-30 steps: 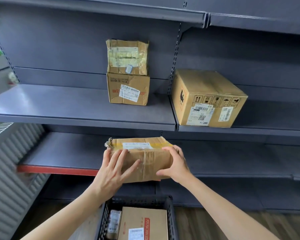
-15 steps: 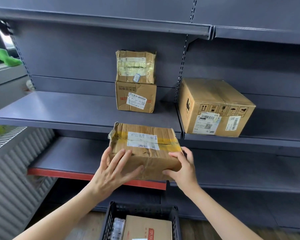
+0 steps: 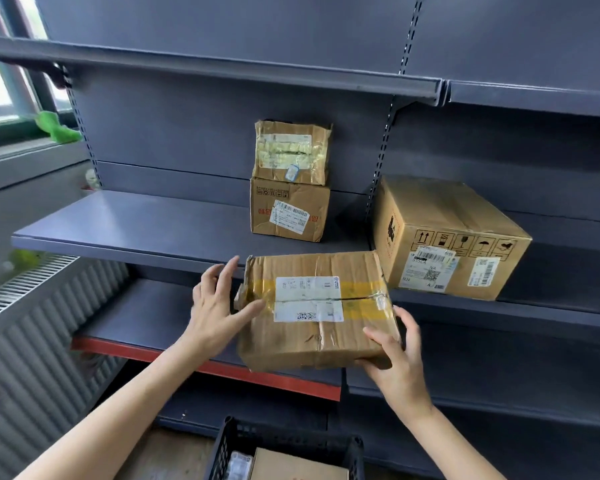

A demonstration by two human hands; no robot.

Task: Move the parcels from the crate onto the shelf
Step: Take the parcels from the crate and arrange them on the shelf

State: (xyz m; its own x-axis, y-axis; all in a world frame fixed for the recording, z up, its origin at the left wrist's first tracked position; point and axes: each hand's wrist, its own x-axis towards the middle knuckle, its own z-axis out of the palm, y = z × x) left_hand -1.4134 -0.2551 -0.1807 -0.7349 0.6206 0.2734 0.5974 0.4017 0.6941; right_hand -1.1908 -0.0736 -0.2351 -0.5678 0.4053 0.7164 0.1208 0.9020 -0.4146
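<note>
The held parcel (image 3: 314, 311) is a worn brown cardboard box, creased and dented, its left end torn and ragged, with a band of yellow tape running across the top and over a white label printed with a small code. It is broad and flat, its long axis running left to right, tilted so the labelled top faces up and toward the camera while its far edge sits at the front lip of the middle shelf (image 3: 125, 223). The right hand (image 3: 397, 358) grips the near right corner — thumb on top, fingers (image 3: 373, 364) curled underneath. The left hand (image 3: 219, 306) lies at the torn left end with fingers straight and spread, the thumb touching the box's edge. Farther back on the shelf stand two small stacked parcels (image 3: 290, 183), and in the next bay to the right a large box (image 3: 447, 237). Below, the dark crate (image 3: 291, 445) holds another parcel (image 3: 297, 466).
</note>
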